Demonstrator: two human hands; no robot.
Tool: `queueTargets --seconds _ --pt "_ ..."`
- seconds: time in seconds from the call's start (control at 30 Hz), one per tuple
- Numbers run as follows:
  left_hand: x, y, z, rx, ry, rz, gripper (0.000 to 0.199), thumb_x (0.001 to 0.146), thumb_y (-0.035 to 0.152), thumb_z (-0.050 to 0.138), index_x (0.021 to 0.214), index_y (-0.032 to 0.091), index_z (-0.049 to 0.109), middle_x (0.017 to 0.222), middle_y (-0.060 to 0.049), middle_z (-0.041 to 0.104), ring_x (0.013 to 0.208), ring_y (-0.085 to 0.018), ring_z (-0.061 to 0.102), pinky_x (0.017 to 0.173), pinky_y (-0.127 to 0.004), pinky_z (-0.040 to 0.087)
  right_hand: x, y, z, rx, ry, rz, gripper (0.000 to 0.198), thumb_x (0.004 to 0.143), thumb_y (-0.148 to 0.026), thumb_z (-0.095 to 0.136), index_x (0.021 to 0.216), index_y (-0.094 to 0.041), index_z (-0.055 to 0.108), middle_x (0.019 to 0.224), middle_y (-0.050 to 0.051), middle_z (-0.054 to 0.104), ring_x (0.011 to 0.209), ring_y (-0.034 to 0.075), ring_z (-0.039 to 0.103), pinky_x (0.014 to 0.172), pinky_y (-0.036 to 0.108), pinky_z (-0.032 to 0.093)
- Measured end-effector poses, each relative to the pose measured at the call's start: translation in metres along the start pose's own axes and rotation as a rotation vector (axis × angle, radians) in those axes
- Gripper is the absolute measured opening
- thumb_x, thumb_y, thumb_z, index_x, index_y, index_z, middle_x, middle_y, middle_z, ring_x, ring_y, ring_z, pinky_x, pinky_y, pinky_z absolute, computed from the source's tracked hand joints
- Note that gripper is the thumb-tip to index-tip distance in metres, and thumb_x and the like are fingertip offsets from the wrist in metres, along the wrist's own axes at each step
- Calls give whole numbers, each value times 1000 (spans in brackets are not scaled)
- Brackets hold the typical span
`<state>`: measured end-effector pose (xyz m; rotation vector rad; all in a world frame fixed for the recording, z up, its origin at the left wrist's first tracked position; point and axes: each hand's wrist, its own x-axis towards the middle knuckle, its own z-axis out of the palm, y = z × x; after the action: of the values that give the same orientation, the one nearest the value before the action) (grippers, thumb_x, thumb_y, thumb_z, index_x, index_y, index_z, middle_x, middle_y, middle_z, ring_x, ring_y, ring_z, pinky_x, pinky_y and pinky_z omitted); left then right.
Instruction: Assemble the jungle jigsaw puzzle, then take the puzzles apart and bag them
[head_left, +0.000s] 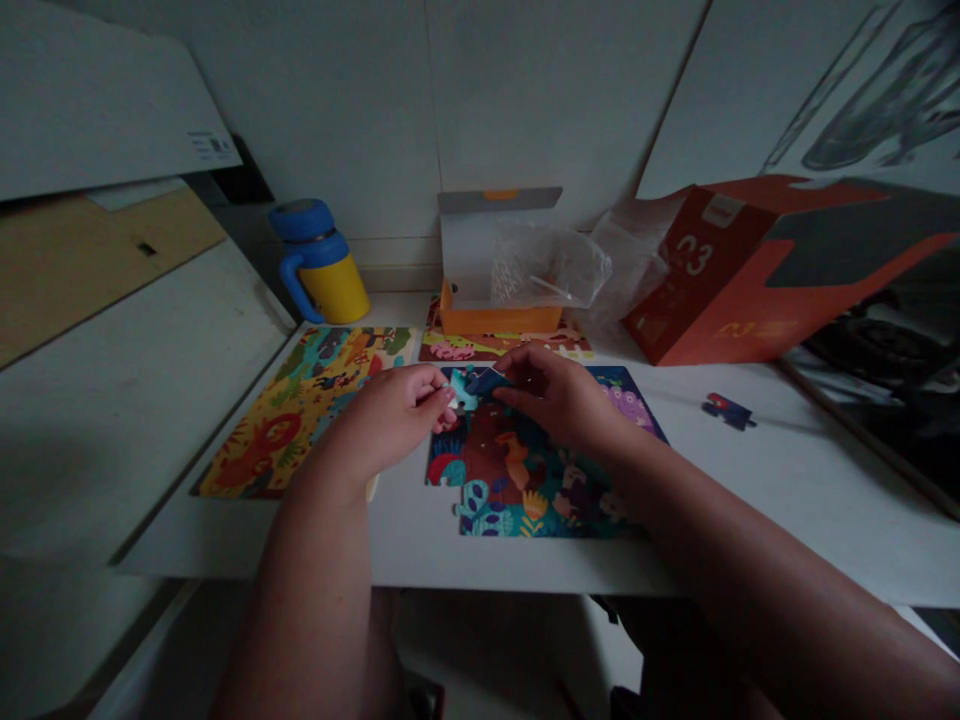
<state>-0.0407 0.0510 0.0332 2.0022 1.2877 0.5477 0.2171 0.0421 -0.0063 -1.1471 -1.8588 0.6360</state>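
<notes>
My left hand [405, 415] is closed in a pinch on a light-edged puzzle piece, mostly hidden by the fingers. Close by, my right hand [562, 395] pinches a dark blue puzzle piece [486, 382], which is tilted. Both hands are over the upper left part of a dark blue jigsaw puzzle [517, 490] with animals and plants. Its lower left corner shows a gap with bare table. A teal patch [463, 388] shows between the hands; whether it is lifted or lying in the puzzle I cannot tell. A loose puzzle piece [729, 411] lies at the right.
A yellow jigsaw puzzle [270, 440] lies at the left, and another puzzle [450, 347] is partly under an open orange box [501, 320] with clear plastic [551, 265]. A blue and yellow bottle [322, 265] stands back left. A large orange box [712, 270] stands at the right.
</notes>
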Motion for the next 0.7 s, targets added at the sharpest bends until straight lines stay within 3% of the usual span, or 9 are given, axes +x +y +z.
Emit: queueTargets --seconds 0.1,0.23,0.37,0.53,0.63,0.7 --pt "1 -6 -2 133 60 -35 23 101 38 53 91 24 67 87 -2 80 75 -19 75 66 -29 50 3 11 -1 124 -4 127 30 90 -35 76 117 -23 68 87 -1 66 73 16 60 65 29 48" --pt "2 -9 -4 265 88 -48 25 101 41 52 88 24 66 82 -1 79 74 -21 74 64 -30 47 5 18 -3 336 -33 272 28 93 -42 71 112 -23 67 96 2 72 80 17 69 71 30 55" --pt "1 -6 -4 279 71 -37 26 100 42 52 89 25 67 82 -1 79 75 -21 74 65 -30 46 6 20 -5 363 8 335 27 94 -45 71 109 -23 70 101 5 75 87 18 72 76 31 58" --pt "1 -6 -5 312 79 -70 24 98 40 52 87 25 66 84 -2 79 75 -22 73 65 -31 46 8 27 -6 251 19 279 28 96 -43 68 112 -21 75 102 6 78 87 19 72 79 33 58" --pt "2 -10 -6 317 94 -90 25 99 41 51 88 24 66 85 -3 80 76 -22 74 65 -31 45 10 28 -9 46 30 271 30 98 -36 63 121 -22 77 100 6 79 82 21 72 76 35 58" --pt "2 -12 -6 327 105 -92 25 99 41 50 88 24 66 87 -4 81 78 -22 74 65 -31 45 12 29 -12 -113 53 205 32 98 -28 62 125 -22 78 109 8 80 90 23 74 83 37 58"
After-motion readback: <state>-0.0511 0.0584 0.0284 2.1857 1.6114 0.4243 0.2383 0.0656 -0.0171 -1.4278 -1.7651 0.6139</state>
